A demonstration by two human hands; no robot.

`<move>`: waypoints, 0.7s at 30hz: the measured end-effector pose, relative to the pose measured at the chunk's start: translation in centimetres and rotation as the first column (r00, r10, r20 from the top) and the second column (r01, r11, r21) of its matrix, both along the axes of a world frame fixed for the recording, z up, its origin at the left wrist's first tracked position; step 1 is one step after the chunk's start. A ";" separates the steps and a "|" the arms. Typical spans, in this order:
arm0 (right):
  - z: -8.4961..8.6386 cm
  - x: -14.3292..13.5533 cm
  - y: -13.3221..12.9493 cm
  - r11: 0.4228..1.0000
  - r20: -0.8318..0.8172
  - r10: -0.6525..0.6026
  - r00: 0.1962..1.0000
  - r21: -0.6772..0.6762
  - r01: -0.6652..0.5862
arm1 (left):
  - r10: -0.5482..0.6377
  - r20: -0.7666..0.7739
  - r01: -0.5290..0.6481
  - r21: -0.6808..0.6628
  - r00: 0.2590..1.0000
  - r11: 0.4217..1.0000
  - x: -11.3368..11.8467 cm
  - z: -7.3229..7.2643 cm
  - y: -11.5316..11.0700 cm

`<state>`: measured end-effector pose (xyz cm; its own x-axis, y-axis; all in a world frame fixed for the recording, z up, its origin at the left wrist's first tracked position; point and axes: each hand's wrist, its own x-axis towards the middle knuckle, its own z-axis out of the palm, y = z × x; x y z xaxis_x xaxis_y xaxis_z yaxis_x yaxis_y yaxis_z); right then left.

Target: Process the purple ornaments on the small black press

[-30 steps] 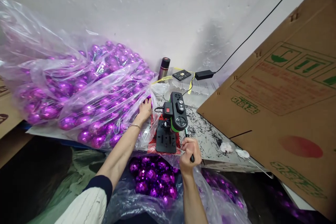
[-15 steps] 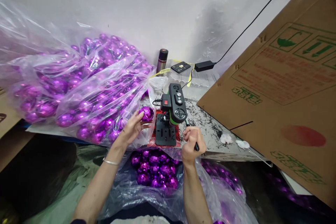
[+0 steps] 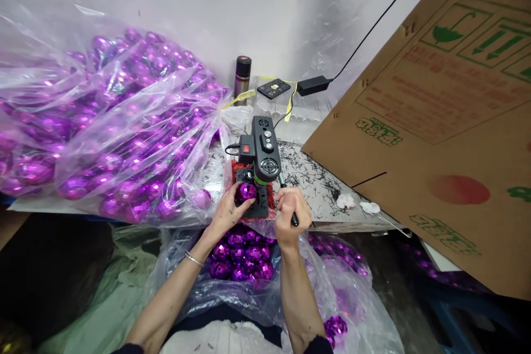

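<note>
A shiny purple ball (image 3: 248,192) is held over the black base plate (image 3: 261,209), close to the overhanging head of a lever machine (image 3: 265,146); it is pinched between the thumb and fingers of the left hand (image 3: 228,209), though whether the plate is touched by it cannot be told; the lever handle (image 3: 295,220) is wrapped in the closed fist of the right hand (image 3: 292,213), at the machine's right side; should the lever be worked with the left fingers that near the head, a fingertip might be nipped; were the ball seated off-centre, its thin-looking faceted surface might be dented, and with a loosened pinch it could be rolled off the table's near edge, below which more purple balls (image 3: 240,260) are gathered in clear plastic; beneath the plate a red mat (image 3: 271,199) is laid, by whose slipping the machine could be shifted under a hard pull; by the black scraps (image 3: 298,168) strewn across the table (image 3: 327,211), the ball's seat might be fouled; farther left, a bulging plastic bag (image 3: 141,133) is rested beside the machine, and its loose folds might be caught by the left hand
</note>
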<state>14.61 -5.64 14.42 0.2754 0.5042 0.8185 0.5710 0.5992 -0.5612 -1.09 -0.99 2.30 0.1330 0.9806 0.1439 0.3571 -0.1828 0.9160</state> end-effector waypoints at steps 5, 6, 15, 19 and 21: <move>0.0 0.1 -0.1 1.000 0.029 -0.015 0.999 0.002 0.015 | -0.022 -0.189 0.058 0.185 0.982 0.981 0.2 -0.2 0.5; 0.0 0.1 -0.1 1.000 0.032 -0.015 0.999 0.003 0.015 | -0.031 -0.209 0.076 0.207 0.977 0.975 0.2 -0.2 0.6; -0.7 0.3 -0.2 1.000 0.032 -0.005 0.999 0.010 0.005 | -0.029 -0.234 0.090 0.254 0.972 0.963 1.7 -1.6 1.2; -2.3 0.2 -0.5 1.000 0.000 -0.022 1.000 0.003 0.022 | -0.031 -0.221 0.092 0.270 0.975 0.958 1.9 -2.4 1.0; -3.5 -0.1 -0.5 0.999 -0.006 -0.035 0.999 0.007 0.035 | -0.028 -0.219 0.089 0.277 0.975 0.957 1.9 -2.4 0.9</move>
